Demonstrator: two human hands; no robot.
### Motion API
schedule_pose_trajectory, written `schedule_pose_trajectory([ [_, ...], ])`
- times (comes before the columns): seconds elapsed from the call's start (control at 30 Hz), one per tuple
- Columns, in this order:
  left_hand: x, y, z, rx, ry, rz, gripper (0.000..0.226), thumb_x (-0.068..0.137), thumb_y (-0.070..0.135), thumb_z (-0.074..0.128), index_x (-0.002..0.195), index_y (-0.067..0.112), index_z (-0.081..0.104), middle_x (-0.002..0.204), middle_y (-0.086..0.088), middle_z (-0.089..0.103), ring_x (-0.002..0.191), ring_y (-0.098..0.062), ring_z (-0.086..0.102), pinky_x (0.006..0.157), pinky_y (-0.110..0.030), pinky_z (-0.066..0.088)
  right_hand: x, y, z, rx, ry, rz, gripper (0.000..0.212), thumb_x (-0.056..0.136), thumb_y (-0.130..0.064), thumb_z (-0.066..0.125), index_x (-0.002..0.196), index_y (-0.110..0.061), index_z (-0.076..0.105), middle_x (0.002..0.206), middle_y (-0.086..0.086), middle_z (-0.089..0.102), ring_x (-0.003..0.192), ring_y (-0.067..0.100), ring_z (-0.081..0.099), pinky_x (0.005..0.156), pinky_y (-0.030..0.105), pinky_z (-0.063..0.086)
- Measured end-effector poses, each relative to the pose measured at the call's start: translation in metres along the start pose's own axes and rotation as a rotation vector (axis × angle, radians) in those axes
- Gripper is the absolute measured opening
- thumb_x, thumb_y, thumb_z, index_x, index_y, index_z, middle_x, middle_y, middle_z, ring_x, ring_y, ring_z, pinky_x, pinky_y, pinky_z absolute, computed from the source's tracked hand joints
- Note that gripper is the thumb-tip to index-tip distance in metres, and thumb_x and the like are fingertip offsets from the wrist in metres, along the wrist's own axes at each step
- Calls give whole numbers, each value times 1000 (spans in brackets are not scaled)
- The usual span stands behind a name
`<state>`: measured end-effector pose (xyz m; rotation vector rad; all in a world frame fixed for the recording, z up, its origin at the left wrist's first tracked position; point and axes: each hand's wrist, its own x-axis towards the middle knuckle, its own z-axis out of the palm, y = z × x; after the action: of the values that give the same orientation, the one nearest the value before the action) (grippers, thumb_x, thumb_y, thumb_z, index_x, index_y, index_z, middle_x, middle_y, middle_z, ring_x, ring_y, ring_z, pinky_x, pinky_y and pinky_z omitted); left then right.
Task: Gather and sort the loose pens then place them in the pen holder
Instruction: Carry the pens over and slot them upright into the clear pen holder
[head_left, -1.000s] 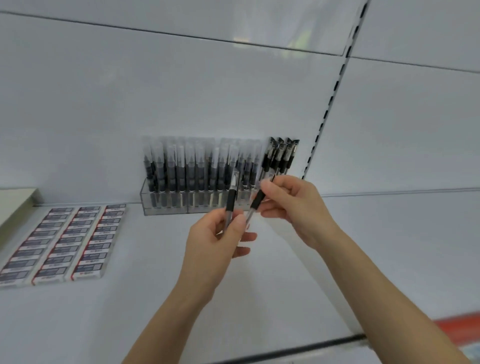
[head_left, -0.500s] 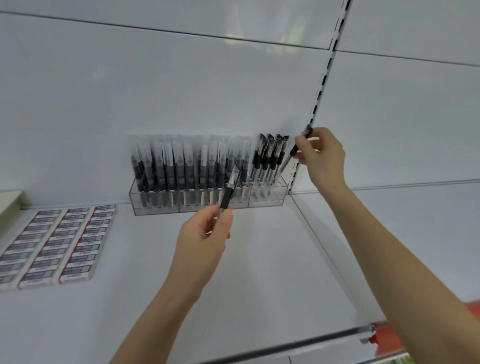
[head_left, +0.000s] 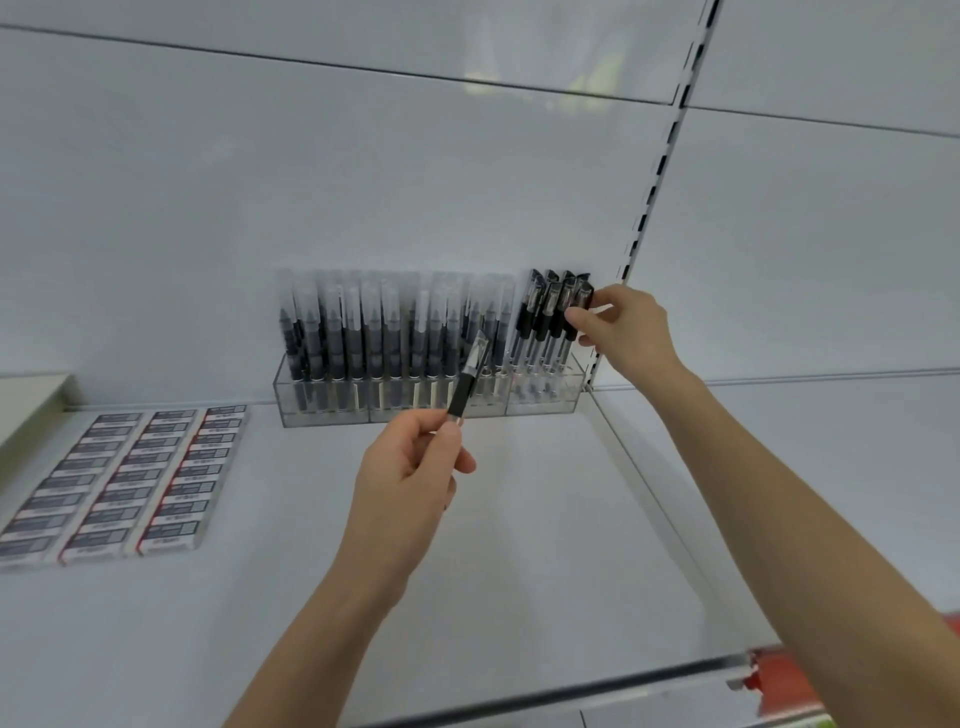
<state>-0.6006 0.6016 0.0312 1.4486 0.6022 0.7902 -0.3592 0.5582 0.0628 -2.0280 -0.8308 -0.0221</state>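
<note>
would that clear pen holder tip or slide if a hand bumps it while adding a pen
Probably not tip: the pen holder is long and low, packed with pens, and seems to sit against the back wall. It could slide sideways, since the shelf looks smooth.

1. Two arms show, and each one ends in a hand.
2. The left hand (head_left: 410, 467) and the left arm (head_left: 311, 639) are bare right down to the picture's edge.
3. The right hand (head_left: 628, 332) and the right arm (head_left: 805, 519) are bare too.
4. Both arms look long and slim. The nails are too blurry to tell about.
</note>
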Motion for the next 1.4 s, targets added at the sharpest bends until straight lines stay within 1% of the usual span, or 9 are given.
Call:
schedule_pose_trajectory([
  [0.07,0,0,1,-9,-7,9,11,92,14,50,86,11,58,54,9,59,42,-5,35,38,-12,30,-14,-4,-4,-1,63,5,34,87,-31,62,113,-9,57,93,3,63,85,16,60,75,26,42],
  [0.17,0,0,2,-13,-20,27,10,92,14,50,87,11,59,55,9,59,43,-5,37,39,-13,31,-48,-17,-9,309,159,3,10,88,-22,58,83,-15,65,75,-3,67,78,14,66,72,29,52],
  [0.47,-2,-5,15,89,-145,68,14,91,9,53,90,19,63,66,2,65,49,-6,53,46,-13,41,-117,-44,5,684,-210,59,10,85,-14,61,77,-18,66,69,-4,72,69,8,68,64,19,53],
  [0.63,-3,-21,1,689,-158,214,25,91,31,50,116,30,55,104,19,59,101,-4,54,86,-16,37,-90,-38,0,759,22,86,7,88,-11,60,82,-15,59,64,2,70,55,12,66,57,20,55],
  [0.7,-4,-32,-8,1062,-205,175,48,95,42,37,138,21,36,144,4,38,135,-14,31,108,-24,22,-71,-33,-4,704,153,70,3,90,-13,58,89,-13,55,72,7,67,57,14,67,58,21,55],
  [0.8,-7,-40,-14,1330,-329,14,48,97,43,27,141,24,25,156,1,10,145,-18,3,115,-42,10,-49,-27,-2,552,247,7,8,91,-18,55,97,-14,52,77,5,65,67,18,69,66,26,55],
  [1.03,-10,-42,-14,1377,-339,3,46,97,43,25,139,24,27,156,2,9,144,-18,2,115,-44,8,-31,-30,13,325,244,-153,4,93,-21,51,91,-25,51,80,1,64,64,1,64,65,20,53],
  [1.2,-10,-42,-13,1386,-341,3,45,98,42,23,138,22,27,155,2,9,144,-19,2,115,-45,9,-20,-39,17,172,164,-203,10,92,-23,51,98,-16,55,80,4,63,81,30,65,78,45,53],
  [1.4,-11,-43,-13,1393,-339,9,46,98,42,22,139,22,26,156,2,8,144,-19,1,115,-45,8,-11,-48,19,98,98,-198,18,93,-21,49,102,-7,57,84,15,67,80,33,65,79,50,51],
])
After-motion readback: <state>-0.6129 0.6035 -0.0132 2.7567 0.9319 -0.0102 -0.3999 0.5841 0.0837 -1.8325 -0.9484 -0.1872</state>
